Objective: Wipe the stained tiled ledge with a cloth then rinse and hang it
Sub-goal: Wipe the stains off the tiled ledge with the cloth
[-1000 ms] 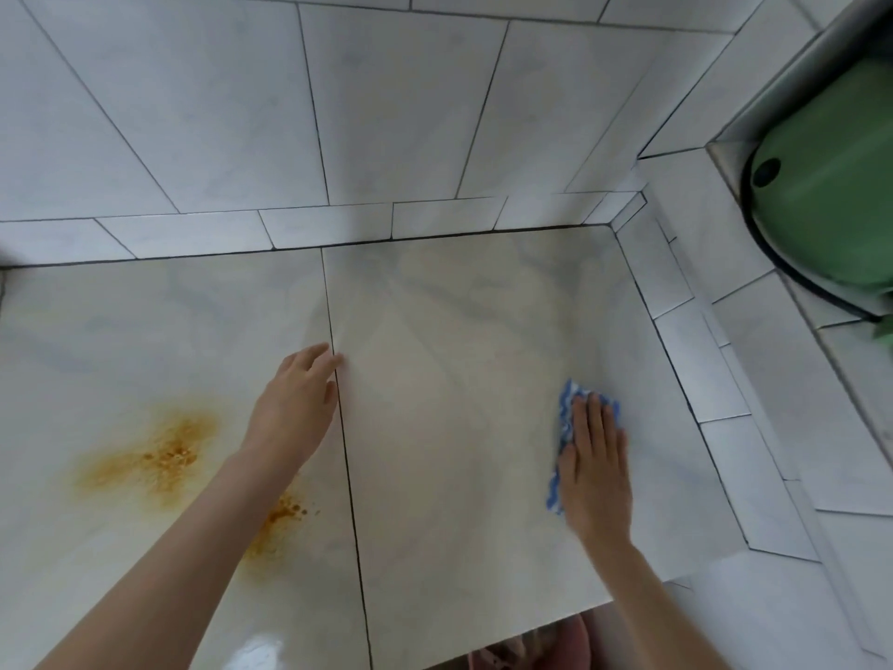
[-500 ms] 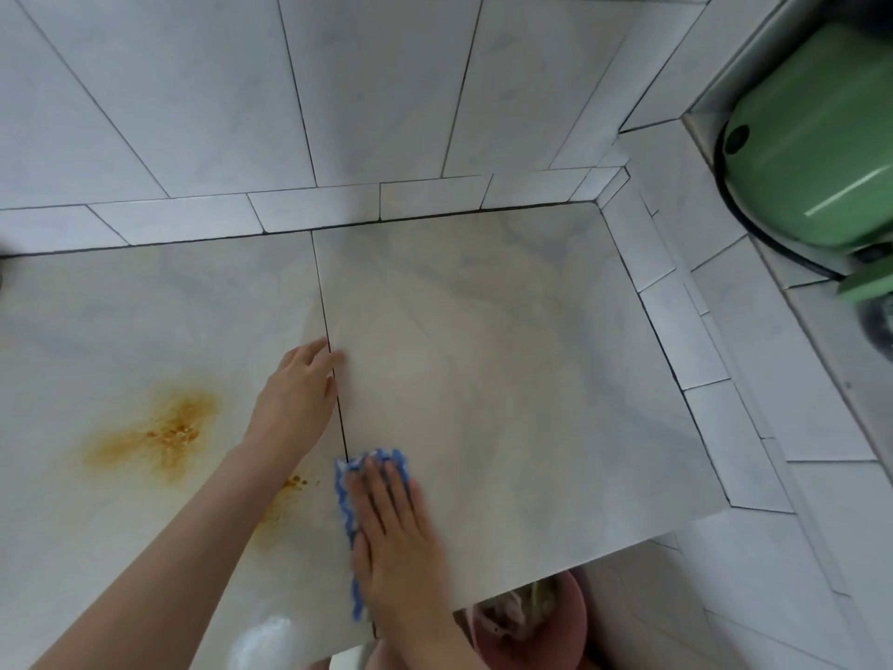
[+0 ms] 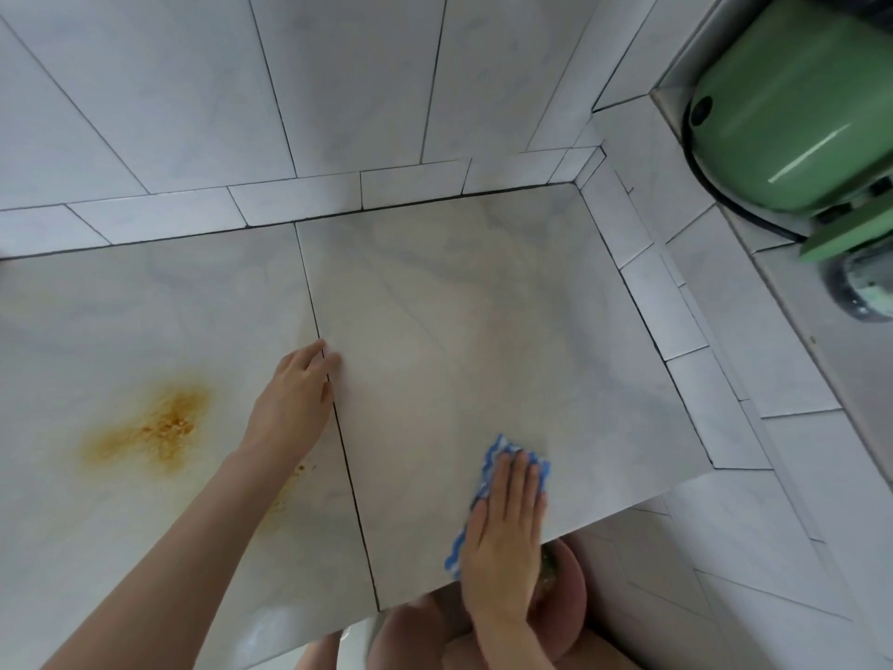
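— White wall tiles (image 3: 338,89) stand at the back, and the big pale ledge (image 3: 459,331) lies flat below them. What are the hands doing?

— The right hand (image 3: 502,539) lies flat on the cloth (image 3: 502,449). Its fingers are straight and close together. They press the cloth down on the ledge and do not curl round it.

— Where is the cloth?

— It is under the right hand, near the front edge of the ledge. It is blue and white with a wavy edge. A bit pokes out past the fingertips, and a thin strip shows along the thumb side.

— And the other hand?

— The left hand (image 3: 290,403) lies flat on the ledge too. Its fingers are straight and it holds nothing. The fingertips sit on the dark line (image 3: 345,452) between two big tiles. This hand is well apart from the right hand, off to its left and a little further back.

— Is the ledge dirty?

— Yes. A big orange stain (image 3: 154,427) lies to the left of the left hand, not touching it. Some small orange spots (image 3: 292,478) lie just beside the left wrist. Both are well apart from the cloth.

— What else is near?

— A round green thing (image 3: 792,113) sits far off to the right of the right hand, up on a higher shelf. A round pink tub (image 3: 572,602) shows below the ledge, just beside the right wrist.
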Action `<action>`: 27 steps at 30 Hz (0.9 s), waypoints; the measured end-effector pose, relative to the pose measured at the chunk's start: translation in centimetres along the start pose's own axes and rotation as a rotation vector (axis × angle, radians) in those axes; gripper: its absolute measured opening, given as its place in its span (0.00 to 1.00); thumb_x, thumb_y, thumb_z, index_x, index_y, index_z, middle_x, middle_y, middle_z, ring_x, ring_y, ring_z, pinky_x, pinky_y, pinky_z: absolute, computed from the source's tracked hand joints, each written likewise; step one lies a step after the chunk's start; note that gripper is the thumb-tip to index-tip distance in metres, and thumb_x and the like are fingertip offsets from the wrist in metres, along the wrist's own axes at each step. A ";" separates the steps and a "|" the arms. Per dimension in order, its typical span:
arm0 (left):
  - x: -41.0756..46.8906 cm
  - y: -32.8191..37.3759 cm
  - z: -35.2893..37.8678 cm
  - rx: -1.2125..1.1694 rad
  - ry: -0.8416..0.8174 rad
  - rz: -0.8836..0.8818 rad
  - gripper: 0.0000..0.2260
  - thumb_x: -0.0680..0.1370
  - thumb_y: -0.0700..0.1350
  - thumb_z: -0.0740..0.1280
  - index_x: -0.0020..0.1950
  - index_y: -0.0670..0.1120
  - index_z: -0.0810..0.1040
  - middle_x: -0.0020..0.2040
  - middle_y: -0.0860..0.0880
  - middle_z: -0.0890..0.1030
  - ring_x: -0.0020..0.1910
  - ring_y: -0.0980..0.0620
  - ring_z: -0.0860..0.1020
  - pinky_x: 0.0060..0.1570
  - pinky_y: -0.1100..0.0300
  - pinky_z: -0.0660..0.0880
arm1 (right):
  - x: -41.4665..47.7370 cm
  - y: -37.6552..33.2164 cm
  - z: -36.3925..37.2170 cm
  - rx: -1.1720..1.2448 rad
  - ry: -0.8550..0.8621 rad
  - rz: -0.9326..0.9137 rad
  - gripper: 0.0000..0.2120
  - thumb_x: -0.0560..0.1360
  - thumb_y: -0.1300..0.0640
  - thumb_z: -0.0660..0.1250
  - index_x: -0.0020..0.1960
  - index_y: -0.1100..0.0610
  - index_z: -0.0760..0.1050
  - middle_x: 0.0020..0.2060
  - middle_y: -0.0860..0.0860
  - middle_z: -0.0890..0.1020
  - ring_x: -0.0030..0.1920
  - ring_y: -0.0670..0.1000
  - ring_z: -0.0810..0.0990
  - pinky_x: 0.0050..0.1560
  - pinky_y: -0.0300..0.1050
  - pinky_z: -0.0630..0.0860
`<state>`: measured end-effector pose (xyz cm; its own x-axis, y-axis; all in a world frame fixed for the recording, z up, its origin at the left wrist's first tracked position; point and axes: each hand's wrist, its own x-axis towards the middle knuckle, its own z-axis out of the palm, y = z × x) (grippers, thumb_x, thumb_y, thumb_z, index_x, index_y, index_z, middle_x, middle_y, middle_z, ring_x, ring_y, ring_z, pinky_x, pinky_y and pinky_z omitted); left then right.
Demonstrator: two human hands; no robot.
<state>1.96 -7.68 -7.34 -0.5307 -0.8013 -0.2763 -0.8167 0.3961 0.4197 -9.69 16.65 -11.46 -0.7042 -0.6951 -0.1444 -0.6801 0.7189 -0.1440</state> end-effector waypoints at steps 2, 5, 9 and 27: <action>0.0 0.0 0.0 -0.005 0.005 0.002 0.17 0.78 0.38 0.58 0.67 0.45 0.69 0.71 0.46 0.66 0.70 0.45 0.61 0.61 0.49 0.70 | -2.6 -3.2 0.9 0.022 -0.006 -0.154 0.25 0.81 0.56 0.40 0.75 0.64 0.51 0.75 0.60 0.55 0.75 0.59 0.54 0.71 0.56 0.54; 0.1 -0.1 0.0 0.006 -0.001 0.006 0.18 0.78 0.38 0.58 0.67 0.45 0.69 0.71 0.47 0.66 0.70 0.46 0.61 0.63 0.49 0.69 | -3.4 -6.3 -2.2 0.194 0.084 -0.313 0.29 0.80 0.56 0.50 0.76 0.64 0.44 0.76 0.57 0.45 0.76 0.55 0.48 0.70 0.47 0.55; 0.4 -0.2 -0.3 0.007 -0.004 0.001 0.17 0.78 0.39 0.58 0.67 0.46 0.71 0.70 0.48 0.67 0.69 0.46 0.63 0.64 0.50 0.67 | -1.5 -6.8 -4.8 0.215 0.171 -0.422 0.26 0.75 0.55 0.54 0.73 0.60 0.63 0.76 0.55 0.37 0.73 0.47 0.60 0.63 0.36 0.66; 0.4 -0.5 -0.2 -0.009 0.042 0.007 0.15 0.78 0.39 0.59 0.64 0.46 0.74 0.68 0.48 0.70 0.68 0.46 0.65 0.62 0.51 0.68 | 14.8 -5.6 0.3 0.100 0.114 -0.187 0.26 0.76 0.56 0.50 0.72 0.63 0.63 0.71 0.59 0.67 0.71 0.59 0.65 0.70 0.52 0.54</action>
<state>2.14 -8.26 -7.51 -0.5264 -0.8166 -0.2369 -0.8106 0.3979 0.4296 -16.28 2.33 -13.11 -0.5901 -0.8073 0.0043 -0.7813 0.5698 -0.2546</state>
